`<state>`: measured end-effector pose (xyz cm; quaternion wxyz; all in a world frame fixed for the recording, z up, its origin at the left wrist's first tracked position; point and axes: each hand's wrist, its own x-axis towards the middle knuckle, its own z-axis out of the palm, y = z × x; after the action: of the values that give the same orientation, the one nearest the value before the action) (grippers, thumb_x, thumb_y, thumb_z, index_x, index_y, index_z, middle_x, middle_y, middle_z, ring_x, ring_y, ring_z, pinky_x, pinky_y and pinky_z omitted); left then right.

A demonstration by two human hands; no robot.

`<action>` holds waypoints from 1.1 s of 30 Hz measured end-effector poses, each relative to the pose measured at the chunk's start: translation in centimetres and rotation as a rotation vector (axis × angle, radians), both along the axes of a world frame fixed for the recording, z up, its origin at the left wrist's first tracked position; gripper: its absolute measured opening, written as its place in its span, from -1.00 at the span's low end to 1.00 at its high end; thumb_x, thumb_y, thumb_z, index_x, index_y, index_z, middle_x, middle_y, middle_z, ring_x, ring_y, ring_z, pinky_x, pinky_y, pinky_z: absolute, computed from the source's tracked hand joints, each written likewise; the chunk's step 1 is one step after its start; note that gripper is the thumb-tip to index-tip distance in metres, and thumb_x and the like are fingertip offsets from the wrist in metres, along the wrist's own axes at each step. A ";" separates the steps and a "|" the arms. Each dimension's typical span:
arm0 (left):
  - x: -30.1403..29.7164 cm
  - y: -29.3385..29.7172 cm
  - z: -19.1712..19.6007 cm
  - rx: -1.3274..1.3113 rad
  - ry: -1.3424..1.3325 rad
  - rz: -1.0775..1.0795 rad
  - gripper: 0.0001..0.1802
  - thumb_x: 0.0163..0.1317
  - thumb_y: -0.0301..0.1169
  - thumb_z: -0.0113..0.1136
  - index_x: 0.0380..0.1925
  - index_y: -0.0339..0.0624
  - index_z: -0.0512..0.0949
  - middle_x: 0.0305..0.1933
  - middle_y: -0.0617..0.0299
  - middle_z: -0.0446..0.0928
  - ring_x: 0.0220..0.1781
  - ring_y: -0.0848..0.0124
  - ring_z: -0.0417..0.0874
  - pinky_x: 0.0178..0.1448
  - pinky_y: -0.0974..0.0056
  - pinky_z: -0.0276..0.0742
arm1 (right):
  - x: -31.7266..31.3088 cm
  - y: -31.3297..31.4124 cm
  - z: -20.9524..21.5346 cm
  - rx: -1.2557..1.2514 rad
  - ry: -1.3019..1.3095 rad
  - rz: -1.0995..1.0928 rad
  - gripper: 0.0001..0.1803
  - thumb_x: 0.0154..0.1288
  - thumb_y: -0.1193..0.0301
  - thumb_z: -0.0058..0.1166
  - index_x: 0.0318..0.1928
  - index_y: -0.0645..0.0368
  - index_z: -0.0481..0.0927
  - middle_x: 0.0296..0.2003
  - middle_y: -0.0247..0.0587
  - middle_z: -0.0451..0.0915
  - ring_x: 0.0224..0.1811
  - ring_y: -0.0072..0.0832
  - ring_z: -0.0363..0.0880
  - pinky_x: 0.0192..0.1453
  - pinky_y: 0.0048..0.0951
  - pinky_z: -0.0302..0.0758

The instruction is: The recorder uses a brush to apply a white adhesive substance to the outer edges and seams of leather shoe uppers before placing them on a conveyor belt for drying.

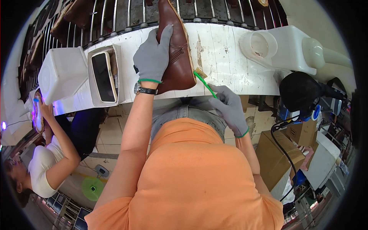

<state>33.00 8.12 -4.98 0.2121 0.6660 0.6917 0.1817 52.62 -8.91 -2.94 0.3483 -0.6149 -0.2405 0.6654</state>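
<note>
A brown leather boot upper (181, 71) lies on its side on the white worktable (226, 53), its pale bottom edge facing right. My left hand (153, 57), in a grey glove with a green cuff, is wrapped over the boot and grips it. In my right hand (229, 107), gloved the same way, is a thin green-handled brush (207, 85). The brush's tip meets the boot's bottom edge near the heel end, where a tan patch (201, 73) shows on the table. Bristles are too small to make out.
Left of the boot stand an open box (117, 76) with a phone (103, 76) and a white plastic container (63, 73). A clear cup (260, 45) and white jug (291, 46) are at right. Beyond runs a roller conveyor (172, 11) carrying boots. A co-worker (50, 165) sits at left.
</note>
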 end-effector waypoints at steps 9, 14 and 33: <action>-0.3 0.0 -0.8 0.065 -0.041 -0.016 -0.35 0.36 0.24 -0.24 0.02 -0.02 0.54 -0.31 -0.07 0.67 -0.24 -0.05 0.68 -0.18 -0.01 0.53 | 1.2 2.9 1.2 0.171 -0.299 0.146 -0.70 0.32 0.49 0.02 0.04 0.22 0.60 -0.52 -0.38 0.58 -0.58 -0.81 0.27 -0.51 -0.67 0.23; -0.3 0.1 -1.0 0.083 -0.057 -0.007 -0.39 0.38 0.20 -0.23 0.01 -0.02 0.55 -0.32 -0.07 0.66 -0.25 -0.06 0.68 -0.19 -0.02 0.53 | 1.1 3.9 0.4 0.186 -0.295 0.178 -0.69 0.35 0.49 0.00 0.08 0.23 0.56 -0.49 -0.35 0.61 -0.66 -0.80 0.22 -0.59 -0.70 0.17; -0.4 0.1 -1.7 0.179 0.013 -0.030 -0.45 0.40 0.15 -0.20 -0.03 -0.01 0.57 -0.40 0.00 0.66 -0.36 0.01 0.68 -0.30 0.04 0.53 | -5.2 0.7 0.3 0.414 -0.593 0.049 -0.60 0.38 0.54 -0.05 0.22 0.15 0.44 -0.41 0.02 0.59 -0.41 -0.16 0.61 -0.27 -0.30 0.50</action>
<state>32.63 8.19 -6.73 0.1499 0.6937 0.6641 0.2352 47.42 -8.21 -2.63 0.3643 -0.6917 -0.4756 0.4033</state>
